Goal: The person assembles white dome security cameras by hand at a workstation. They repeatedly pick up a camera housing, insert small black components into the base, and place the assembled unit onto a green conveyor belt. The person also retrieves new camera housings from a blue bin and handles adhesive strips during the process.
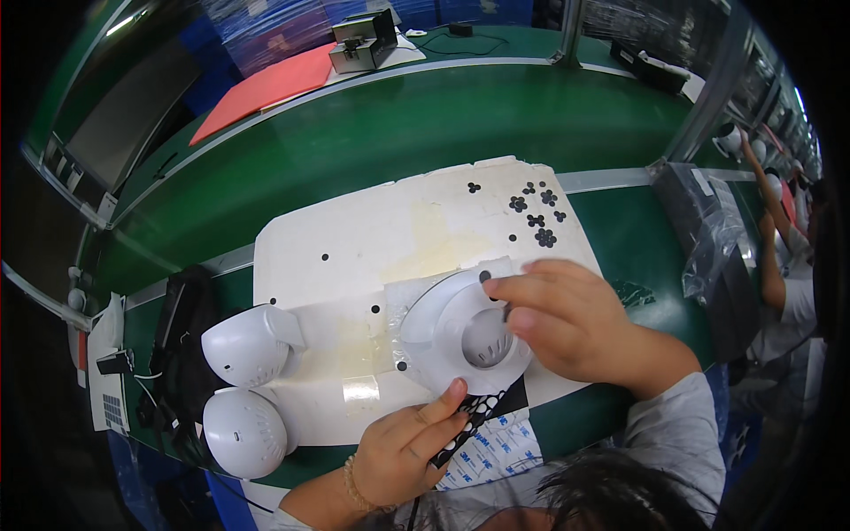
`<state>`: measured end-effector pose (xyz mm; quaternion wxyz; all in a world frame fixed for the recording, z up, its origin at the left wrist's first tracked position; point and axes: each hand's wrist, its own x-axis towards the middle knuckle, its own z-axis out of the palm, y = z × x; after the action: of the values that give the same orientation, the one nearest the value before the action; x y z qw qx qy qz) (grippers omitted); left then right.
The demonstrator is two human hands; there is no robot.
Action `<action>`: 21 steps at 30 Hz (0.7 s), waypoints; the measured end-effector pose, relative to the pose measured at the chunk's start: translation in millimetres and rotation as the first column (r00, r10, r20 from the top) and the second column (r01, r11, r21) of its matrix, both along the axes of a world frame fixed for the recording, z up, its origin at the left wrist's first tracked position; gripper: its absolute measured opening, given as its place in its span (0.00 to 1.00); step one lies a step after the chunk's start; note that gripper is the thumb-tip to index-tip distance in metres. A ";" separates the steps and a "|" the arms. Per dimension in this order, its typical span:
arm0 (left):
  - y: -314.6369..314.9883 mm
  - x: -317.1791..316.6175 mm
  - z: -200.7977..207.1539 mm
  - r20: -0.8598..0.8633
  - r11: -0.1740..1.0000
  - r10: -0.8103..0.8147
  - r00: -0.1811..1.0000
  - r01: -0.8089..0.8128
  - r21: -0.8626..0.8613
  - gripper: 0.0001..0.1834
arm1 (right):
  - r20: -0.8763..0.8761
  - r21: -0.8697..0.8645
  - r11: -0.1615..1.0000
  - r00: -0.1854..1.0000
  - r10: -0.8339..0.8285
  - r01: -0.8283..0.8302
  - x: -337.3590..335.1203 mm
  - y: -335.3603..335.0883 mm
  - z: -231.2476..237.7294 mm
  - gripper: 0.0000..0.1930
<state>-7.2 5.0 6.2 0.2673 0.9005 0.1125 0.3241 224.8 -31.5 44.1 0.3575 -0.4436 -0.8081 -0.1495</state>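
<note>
A white, rounded plastic housing (456, 332) with a round opening and slots inside lies in front of me on a thin pale foam sheet (390, 310). My left hand (398, 453) grips a black strip with rows of round holes (469, 423), and its thumb touches the housing's near rim. Over the housing's right side, my right hand (571, 319) is closed, with something small and dark showing between its fingers. By the index fingertip is a black round pad (485, 276); whether it is held or stuck down I cannot tell. Printed backing paper (491, 453) lies below.
Two similar white housings (252, 345) stand at left on the cream board (328, 221). Several loose black round pads (545, 237) dot the board, mostly far right. Black bags (181, 327) lie left; a dark box with plastic wrap (699, 212) stands right. Other people work farther right.
</note>
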 end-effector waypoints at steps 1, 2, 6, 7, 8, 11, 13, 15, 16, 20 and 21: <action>-0.9 -0.2 1.2 -0.003 1.000 -0.001 1.000 0.001 -0.002 0.18 | -0.051 -0.016 1.000 0.999 0.010 -0.011 0.5 -0.3 0.9 0.30; -1.8 -0.5 2.0 -0.006 1.000 0.000 1.000 0.000 -0.004 0.18 | -0.103 -0.028 0.999 0.994 0.021 -0.024 1.0 -0.2 1.7 0.29; -2.2 0.5 -0.3 0.009 1.000 0.013 1.000 -0.013 0.002 0.17 | -0.536 -0.255 0.935 0.841 0.076 -0.246 -5.6 5.0 -2.0 0.29; -1.6 1.1 -0.9 0.012 1.000 0.011 1.000 -0.011 0.010 0.16 | -0.570 -0.293 0.913 0.819 0.071 -0.283 -10.1 7.4 -2.3 0.29; -1.1 1.8 -1.2 0.015 1.000 0.008 1.000 -0.009 0.018 0.16 | -0.603 -0.329 0.888 0.795 0.063 -0.320 -14.4 10.0 -2.4 0.29; -0.8 2.3 -1.0 0.032 1.000 0.011 0.999 -0.011 0.007 0.15 | -0.586 -0.371 0.856 0.806 0.084 -0.360 -19.9 16.5 -3.1 0.29; -0.3 2.2 -1.5 0.033 1.000 0.011 0.999 -0.011 0.013 0.15 | -0.588 -0.367 0.859 0.804 0.084 -0.358 -21.9 18.0 -3.9 0.29; 0.0 1.7 -1.9 0.028 1.000 0.011 1.000 -0.011 0.013 0.15 | -0.586 -0.379 0.854 0.807 0.077 -0.357 -22.9 18.8 -3.8 0.29; -0.1 1.6 -1.6 0.022 1.000 0.010 1.000 -0.010 0.009 0.15 | -0.584 -0.386 0.851 0.808 0.073 -0.355 -23.2 19.0 -3.7 0.29; -0.3 1.3 0.0 0.002 1.000 0.003 1.000 -0.003 0.008 0.15 | -0.531 -0.377 0.869 0.843 0.080 -0.320 -23.4 18.0 -4.5 0.28; -0.7 1.5 0.6 0.003 1.000 0.004 1.000 -0.004 0.011 0.15 | -0.470 -0.386 0.874 0.878 0.089 -0.296 -20.7 17.0 -3.5 0.29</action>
<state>-5.8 4.3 6.8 0.2620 0.9011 0.1120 0.3267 204.1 -14.6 40.6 0.4317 -0.4508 -0.7600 0.1811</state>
